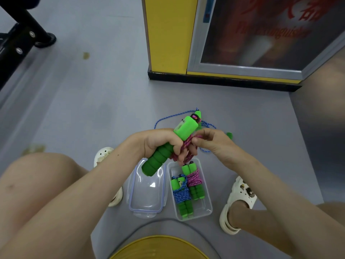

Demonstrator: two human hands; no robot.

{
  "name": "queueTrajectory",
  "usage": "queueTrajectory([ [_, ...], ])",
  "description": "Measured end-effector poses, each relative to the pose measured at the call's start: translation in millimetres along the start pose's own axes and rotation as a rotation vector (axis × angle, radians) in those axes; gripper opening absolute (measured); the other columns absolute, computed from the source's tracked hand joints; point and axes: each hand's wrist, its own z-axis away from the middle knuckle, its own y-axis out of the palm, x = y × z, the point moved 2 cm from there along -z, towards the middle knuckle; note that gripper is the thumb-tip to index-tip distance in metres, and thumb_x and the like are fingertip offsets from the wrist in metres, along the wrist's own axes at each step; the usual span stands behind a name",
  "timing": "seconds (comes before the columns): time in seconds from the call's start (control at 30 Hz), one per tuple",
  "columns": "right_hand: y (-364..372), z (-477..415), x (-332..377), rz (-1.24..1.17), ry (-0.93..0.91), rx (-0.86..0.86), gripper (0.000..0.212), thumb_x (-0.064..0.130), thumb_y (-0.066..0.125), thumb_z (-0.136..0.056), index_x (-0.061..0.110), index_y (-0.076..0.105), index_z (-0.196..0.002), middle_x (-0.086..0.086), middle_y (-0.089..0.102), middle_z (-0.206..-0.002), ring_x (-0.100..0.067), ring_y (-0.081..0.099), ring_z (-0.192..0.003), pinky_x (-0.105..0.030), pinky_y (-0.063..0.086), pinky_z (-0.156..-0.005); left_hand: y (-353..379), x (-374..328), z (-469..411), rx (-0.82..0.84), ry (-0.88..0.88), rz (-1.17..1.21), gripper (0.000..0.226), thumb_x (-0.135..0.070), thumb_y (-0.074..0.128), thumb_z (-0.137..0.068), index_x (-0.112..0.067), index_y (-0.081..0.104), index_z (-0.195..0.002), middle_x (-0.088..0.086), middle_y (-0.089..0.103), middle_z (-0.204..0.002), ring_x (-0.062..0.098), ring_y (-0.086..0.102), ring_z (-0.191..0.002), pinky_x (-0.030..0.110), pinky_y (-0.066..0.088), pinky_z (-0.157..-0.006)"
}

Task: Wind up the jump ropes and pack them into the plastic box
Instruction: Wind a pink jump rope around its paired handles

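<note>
My left hand (160, 141) grips the green foam handles (164, 152) of a jump rope above the floor. Its pink rope (183, 148) is wrapped in loops beside the handles, and my right hand (211, 142) pinches that rope. Below stands the clear plastic box (205, 206), holding two wound ropes: a blue one (182, 195) and a pink one (194, 181), both with green handles. A loose blue rope (174, 115) with green handles lies on the floor behind my hands, partly hidden.
The box's clear lid (147, 195) lies left of the box. White clogs (237, 200) sit on both sides. A yellow cabinet (169, 34) with a glass door stands behind. A black metal frame (16, 42) is far left. A yellow stool edge (158, 247) is below.
</note>
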Motion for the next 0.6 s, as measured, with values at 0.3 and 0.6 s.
queueTrajectory([
  [0.3,7,1,6,-0.49,-0.032,0.22,0.041,0.035,0.046,-0.091,0.012,0.061,-0.06,-0.021,0.065,-0.073,-0.028,0.062,-0.066,-0.035,0.052,-0.074,7,-2,-8,0.099,0.249,0.415,0.046,-0.016,0.07,-0.038,-0.006,0.074,-0.082,0.005,0.062,-0.06,0.019,0.059,-0.056,0.024,0.052,-0.064],
  [0.6,5,-12,-10,-0.608,-0.026,-0.03,0.016,0.01,0.045,-0.097,0.006,0.059,-0.091,-0.003,0.066,-0.073,-0.011,0.06,-0.061,-0.022,0.049,-0.06,16,-4,-18,0.0,0.398,0.793,0.054,-0.011,0.075,-0.037,0.006,0.072,-0.089,0.011,0.066,-0.065,0.023,0.065,-0.057,0.027,0.057,-0.065],
])
